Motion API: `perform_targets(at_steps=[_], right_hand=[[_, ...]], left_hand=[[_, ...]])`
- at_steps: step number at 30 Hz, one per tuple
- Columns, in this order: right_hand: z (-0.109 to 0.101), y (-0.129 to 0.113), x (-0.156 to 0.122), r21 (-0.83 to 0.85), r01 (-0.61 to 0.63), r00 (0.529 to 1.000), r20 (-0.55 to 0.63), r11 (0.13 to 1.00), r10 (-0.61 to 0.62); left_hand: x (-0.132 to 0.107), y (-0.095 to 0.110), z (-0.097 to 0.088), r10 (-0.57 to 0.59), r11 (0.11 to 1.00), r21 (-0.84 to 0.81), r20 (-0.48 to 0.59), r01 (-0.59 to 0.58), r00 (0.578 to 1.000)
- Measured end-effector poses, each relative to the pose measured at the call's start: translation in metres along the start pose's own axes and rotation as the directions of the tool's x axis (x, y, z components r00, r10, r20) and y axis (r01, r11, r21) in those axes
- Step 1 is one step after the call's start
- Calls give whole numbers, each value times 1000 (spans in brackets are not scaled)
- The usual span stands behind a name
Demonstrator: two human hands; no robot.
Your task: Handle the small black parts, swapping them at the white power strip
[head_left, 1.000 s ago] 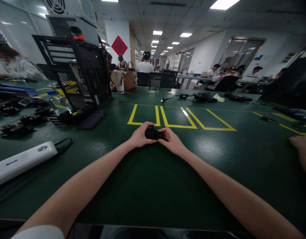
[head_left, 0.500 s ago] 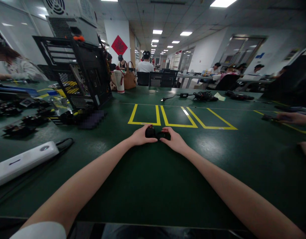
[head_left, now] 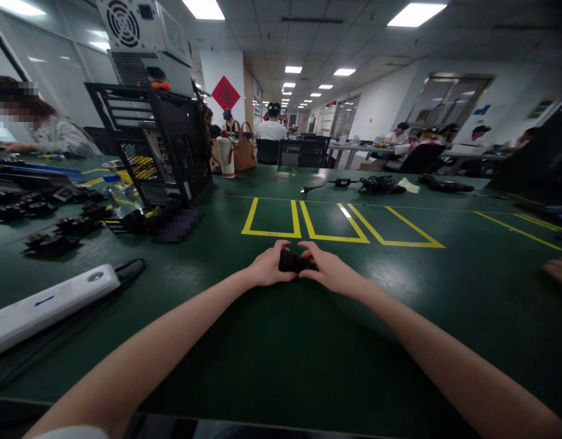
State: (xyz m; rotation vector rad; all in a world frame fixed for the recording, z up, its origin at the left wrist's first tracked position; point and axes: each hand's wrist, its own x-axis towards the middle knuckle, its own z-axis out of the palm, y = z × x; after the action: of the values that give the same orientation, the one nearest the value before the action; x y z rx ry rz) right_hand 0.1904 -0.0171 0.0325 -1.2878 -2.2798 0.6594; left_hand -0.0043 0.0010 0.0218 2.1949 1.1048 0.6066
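Clamping fingers on a blocky black object (head_left: 287,261), the left hand (head_left: 268,268) faces the curved right hand (head_left: 331,270), whose hold is unclear.

A small black object (head_left: 288,261), too dark for detail, sits within the curled left fingers (head_left: 282,244).

Black PC case (head_left: 188,149) sits below grey fan-grilled box (head_left: 146,30), white cup (head_left: 227,158) beside brown handbag (head_left: 245,155), coiled black cable (head_left: 379,185) beyond yellow tape outlines (head_left: 338,240), elongated white device (head_left: 52,308) left.

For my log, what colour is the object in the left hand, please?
The object is black, clearest in the head view.
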Motion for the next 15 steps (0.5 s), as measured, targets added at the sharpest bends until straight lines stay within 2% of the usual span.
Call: perform_targets(at_steps=[2,4,8,9,11,15], right_hand=[[6,-22,-8,89,34,997,70,995,-40],[21,-48,-13,182,67,992,94,981,-85],[64,-100,-10,282,156,976,104,947,-192],[76,-112,-6,295,196,968,96,935,-233],[98,-133,2,343,242,950,105,908,-293],[139,-167,25,387,259,947,80,885,-312]], left_hand=[[-34,4,-4,20,1000,-16,5,-20,1000],[-73,7,-10,-11,1000,-5,6,11,1000],[-145,8,-22,-172,983,45,-98,177,980],[-161,6,-26,-228,971,43,-144,237,963],[-189,-2,-33,-334,933,33,-291,359,897],[-240,-37,-56,-440,873,42,-366,487,820]])
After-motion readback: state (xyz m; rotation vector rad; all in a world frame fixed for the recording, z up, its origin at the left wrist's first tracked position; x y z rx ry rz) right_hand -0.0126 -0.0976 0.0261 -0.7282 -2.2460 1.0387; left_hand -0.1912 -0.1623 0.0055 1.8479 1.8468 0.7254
